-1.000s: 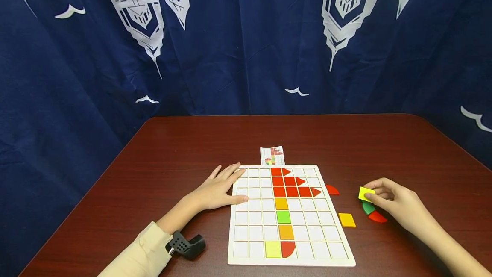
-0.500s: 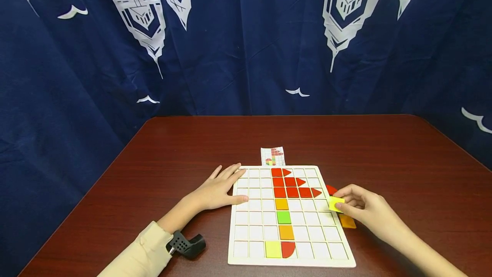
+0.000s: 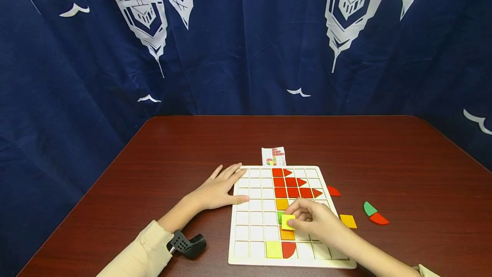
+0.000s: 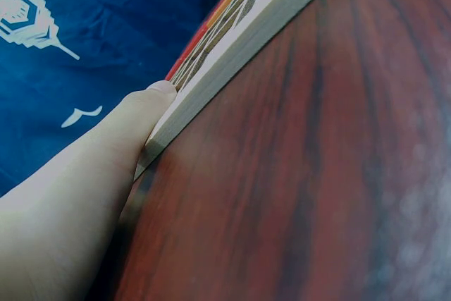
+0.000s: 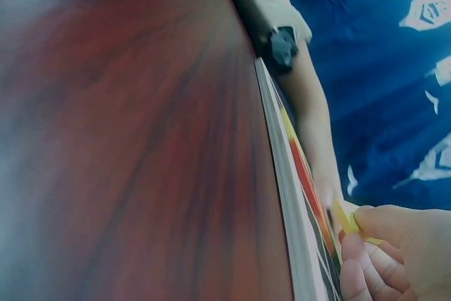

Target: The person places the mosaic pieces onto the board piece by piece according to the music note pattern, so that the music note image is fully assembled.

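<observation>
A white gridded board (image 3: pixel 241 233) lies on the table, with red squares and triangles in its upper rows. Below them run orange and green squares, then a light yellow square (image 3: pixel 273 249) beside a red quarter-round (image 3: pixel 288 250). My right hand (image 3: pixel 317 221) pinches a yellow square tile (image 3: pixel 286 222) above the green and lower orange squares, partly covering both. Thumb and fingers grip that yellow tile (image 5: pixel 344 218) in the right wrist view too. With fingers spread, my left hand (image 3: pixel 216 190) rests on the board's left edge; its thumb (image 4: pixel 151 100) touches the rim in the left wrist view.
Right of the board lie an orange-yellow square (image 3: pixel 348 221), a red piece (image 3: pixel 333 191), a green piece (image 3: pixel 370 208) and another red piece (image 3: pixel 379 219). A small printed pattern card (image 3: pixel 273 156) sits at the board's far edge. A blue curtain (image 3: pixel 215 54) hangs behind the table.
My right hand has carried the yellow square left from beside the loose pieces to over the board's middle column. The left hand stays put on the board's edge.
</observation>
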`<move>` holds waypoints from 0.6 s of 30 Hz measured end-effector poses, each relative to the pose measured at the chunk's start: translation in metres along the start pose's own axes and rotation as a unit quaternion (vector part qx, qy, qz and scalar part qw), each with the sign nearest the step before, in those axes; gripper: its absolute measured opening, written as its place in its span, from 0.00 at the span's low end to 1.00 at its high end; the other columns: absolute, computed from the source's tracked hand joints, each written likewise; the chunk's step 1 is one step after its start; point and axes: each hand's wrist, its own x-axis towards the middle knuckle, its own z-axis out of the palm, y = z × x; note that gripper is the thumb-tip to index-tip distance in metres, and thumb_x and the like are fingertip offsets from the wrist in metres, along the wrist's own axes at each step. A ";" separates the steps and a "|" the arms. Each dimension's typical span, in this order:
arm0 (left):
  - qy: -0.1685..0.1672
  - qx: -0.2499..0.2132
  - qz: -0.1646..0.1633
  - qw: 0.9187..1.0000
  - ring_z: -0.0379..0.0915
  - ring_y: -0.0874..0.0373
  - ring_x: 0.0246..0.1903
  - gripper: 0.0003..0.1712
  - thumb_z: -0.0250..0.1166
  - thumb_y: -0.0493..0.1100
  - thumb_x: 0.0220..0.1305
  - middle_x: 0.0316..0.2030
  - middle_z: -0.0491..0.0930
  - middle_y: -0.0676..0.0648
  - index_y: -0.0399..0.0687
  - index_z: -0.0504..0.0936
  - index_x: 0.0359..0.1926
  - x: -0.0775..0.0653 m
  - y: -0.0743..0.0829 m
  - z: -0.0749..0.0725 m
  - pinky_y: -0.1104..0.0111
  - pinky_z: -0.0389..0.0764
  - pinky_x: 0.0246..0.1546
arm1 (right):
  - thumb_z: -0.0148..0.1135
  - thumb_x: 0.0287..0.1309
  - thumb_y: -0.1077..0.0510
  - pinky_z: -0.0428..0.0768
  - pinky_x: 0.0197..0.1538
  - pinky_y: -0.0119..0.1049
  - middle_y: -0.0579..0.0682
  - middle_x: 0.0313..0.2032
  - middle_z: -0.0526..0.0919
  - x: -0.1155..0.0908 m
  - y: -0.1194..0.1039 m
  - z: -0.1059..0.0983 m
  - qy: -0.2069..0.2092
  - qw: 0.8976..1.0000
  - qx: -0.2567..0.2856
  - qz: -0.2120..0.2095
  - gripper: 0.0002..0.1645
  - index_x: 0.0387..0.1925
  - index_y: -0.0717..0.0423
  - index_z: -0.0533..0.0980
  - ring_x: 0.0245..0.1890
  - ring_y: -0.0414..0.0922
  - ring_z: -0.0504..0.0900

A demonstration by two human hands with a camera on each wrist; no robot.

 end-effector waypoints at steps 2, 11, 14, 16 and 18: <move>0.001 0.001 0.001 1.000 0.37 0.60 0.71 0.49 0.47 0.76 0.54 0.71 0.42 0.53 0.60 0.47 0.71 0.000 0.000 0.000 0.55 0.33 0.69 | 0.65 0.51 0.54 0.73 0.28 0.25 0.46 0.26 0.76 0.003 -0.004 0.005 -0.011 1.000 0.004 -0.001 0.11 0.35 0.56 0.76 0.23 0.31 0.72; 0.003 0.000 0.000 1.000 0.37 0.60 0.71 0.49 0.47 0.75 0.54 0.71 0.43 0.53 0.60 0.47 0.71 0.000 0.001 0.000 0.54 0.33 0.69 | 0.64 0.50 0.58 0.72 0.27 0.24 0.42 0.23 0.77 0.009 -0.012 0.020 -0.017 0.999 -0.015 -0.032 0.06 0.31 0.54 0.76 0.23 0.30 0.71; 0.003 -0.001 -0.001 1.000 0.37 0.60 0.71 0.49 0.48 0.75 0.54 0.71 0.43 0.53 0.60 0.48 0.71 -0.001 0.001 0.000 0.54 0.33 0.69 | 0.64 0.50 0.59 0.73 0.26 0.24 0.41 0.21 0.77 0.008 -0.011 0.023 -0.011 0.999 -0.021 -0.044 0.05 0.30 0.53 0.76 0.22 0.29 0.71; 0.002 0.000 -0.003 1.000 0.37 0.60 0.71 0.49 0.48 0.75 0.54 0.71 0.43 0.53 0.60 0.47 0.71 0.000 0.001 0.000 0.54 0.33 0.69 | 0.64 0.50 0.59 0.73 0.26 0.24 0.41 0.21 0.77 0.008 -0.010 0.025 -0.006 0.999 -0.024 -0.048 0.05 0.30 0.53 0.76 0.22 0.28 0.71; 0.002 -0.002 -0.003 1.000 0.37 0.59 0.71 0.49 0.48 0.75 0.54 0.71 0.43 0.53 0.60 0.48 0.71 0.000 0.001 0.000 0.54 0.33 0.69 | 0.64 0.50 0.58 0.73 0.26 0.24 0.41 0.21 0.77 0.008 -0.010 0.027 0.001 0.999 -0.027 -0.046 0.05 0.30 0.53 0.76 0.22 0.28 0.71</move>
